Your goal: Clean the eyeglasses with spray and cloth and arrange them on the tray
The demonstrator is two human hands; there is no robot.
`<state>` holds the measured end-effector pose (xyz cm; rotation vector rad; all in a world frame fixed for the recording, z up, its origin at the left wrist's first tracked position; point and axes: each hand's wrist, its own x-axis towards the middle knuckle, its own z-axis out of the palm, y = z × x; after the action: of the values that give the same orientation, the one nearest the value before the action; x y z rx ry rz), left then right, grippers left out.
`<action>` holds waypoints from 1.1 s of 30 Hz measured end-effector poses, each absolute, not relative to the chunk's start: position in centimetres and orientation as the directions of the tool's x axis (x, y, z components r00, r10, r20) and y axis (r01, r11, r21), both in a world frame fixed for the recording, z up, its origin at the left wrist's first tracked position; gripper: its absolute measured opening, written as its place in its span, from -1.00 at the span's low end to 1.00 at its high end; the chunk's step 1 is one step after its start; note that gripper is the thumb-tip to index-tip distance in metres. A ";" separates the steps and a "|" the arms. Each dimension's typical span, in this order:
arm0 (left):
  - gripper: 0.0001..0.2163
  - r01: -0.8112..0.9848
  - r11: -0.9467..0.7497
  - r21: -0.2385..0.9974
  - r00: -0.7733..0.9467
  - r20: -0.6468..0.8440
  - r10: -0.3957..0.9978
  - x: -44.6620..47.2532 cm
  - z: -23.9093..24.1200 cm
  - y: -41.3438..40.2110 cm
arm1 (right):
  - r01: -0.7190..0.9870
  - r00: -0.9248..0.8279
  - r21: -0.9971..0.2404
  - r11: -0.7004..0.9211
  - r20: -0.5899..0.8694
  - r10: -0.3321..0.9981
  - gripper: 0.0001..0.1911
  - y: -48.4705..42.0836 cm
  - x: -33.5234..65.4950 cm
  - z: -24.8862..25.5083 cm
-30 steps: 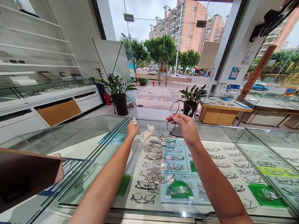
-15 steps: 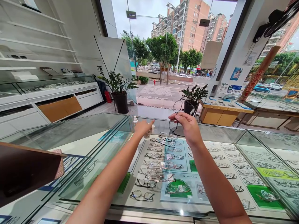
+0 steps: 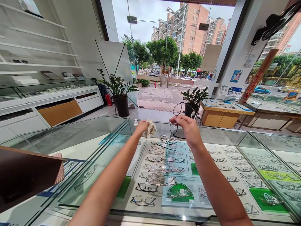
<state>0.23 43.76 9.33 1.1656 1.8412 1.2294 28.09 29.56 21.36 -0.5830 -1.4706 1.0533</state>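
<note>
My left hand (image 3: 142, 126) pinches a crumpled beige cloth (image 3: 150, 128) over the far side of the glass display case (image 3: 113, 201). Just beyond that hand stands a small white bottle (image 3: 136, 122), partly covered by it. My right hand (image 3: 187, 127) grips a pair of thin dark-rimmed eyeglasses (image 3: 177, 109) near the middle, with the frame turned upright so one lens sits above my fingers and the other below. Cloth and glasses are apart. Below both hands, rows of eyeglasses (image 3: 143, 200) lie inside the case.
A dark brown panel (image 3: 28, 175) juts in at the left. Potted plants (image 3: 121, 103) stand on the floor beyond the case. Along the left wall runs a white cabinet (image 3: 91, 103), and at the right is a wooden display table (image 3: 217, 119).
My left hand has closed on the cloth and lifted it, pulling back slightly left. My right hand holds the glasses in nearly the same spot.
</note>
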 end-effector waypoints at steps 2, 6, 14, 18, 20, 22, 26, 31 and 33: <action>-0.67 0.199 0.096 0.975 -0.349 -0.021 0.937 0.6 11.1 43.2 | -0.215 -0.204 -0.863 0.458 0.498 0.843 -0.79 29.7 28.0 21.2; -0.67 -0.033 -0.057 0.998 -0.211 0.048 0.976 1.8 14.7 41.1 | -0.193 -0.236 -0.875 0.445 0.481 0.844 -0.79 30.1 28.0 20.9; -0.49 -0.246 -0.235 0.940 0.045 0.254 0.966 5.7 19.9 35.0 | -0.150 -0.296 -0.878 0.454 0.478 0.827 -0.75 30.6 28.2 20.6; -0.50 -0.203 -0.288 0.936 0.187 0.326 0.927 7.0 21.0 32.7 | -0.162 -0.310 -0.891 0.424 0.454 0.835 -0.71 30.6 28.2 20.6; -0.50 -0.170 -0.316 0.933 0.198 0.346 0.917 7.3 21.3 32.0 | -0.171 -0.331 -0.894 0.413 0.447 0.831 -0.69 30.6 28.2 20.6; -0.49 -0.156 -0.331 0.931 0.190 0.357 0.915 7.5 21.5 31.6 | -0.173 -0.346 -0.893 0.416 0.450 0.823 -0.69 30.6 28.1 20.6; -0.51 -0.199 -0.318 0.927 0.167 0.351 0.921 8.4 21.4 31.1 | -0.167 -0.349 -0.891 0.423 0.454 0.820 -0.68 30.6 27.9 20.5; -0.55 -0.367 -0.235 0.900 0.184 0.318 0.930 9.7 21.0 30.8 | -0.152 -0.358 -0.891 0.427 0.452 0.817 -0.73 30.9 27.8 20.2; -0.54 -0.408 -0.194 0.892 0.209 0.299 0.931 9.9 21.1 30.7 | -0.154 -0.362 -0.888 0.433 0.459 0.811 -0.74 31.0 27.9 20.2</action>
<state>9.90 30.73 21.09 1.2047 0.5919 1.3440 27.85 31.00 20.19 -0.5854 -1.6273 1.1404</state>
